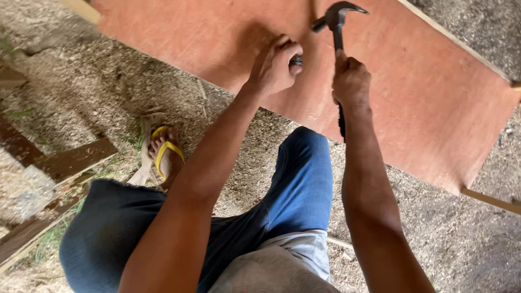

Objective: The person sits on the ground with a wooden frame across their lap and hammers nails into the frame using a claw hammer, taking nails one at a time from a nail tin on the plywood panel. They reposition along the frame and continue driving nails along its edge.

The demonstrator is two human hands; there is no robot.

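while the reddish plywood sheet [423, 92] lies on sawdust ground, the left hand [274, 65] pinches small nails [296, 60] against it. right hand [351, 81] clenches a claw hammer [337, 21] raised just beside the nails.

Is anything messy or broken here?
Nothing looks broken. Sawdust covers the ground, and loose wood scraps lie by the foot in a yellow sandal. The reddish board looks whole.
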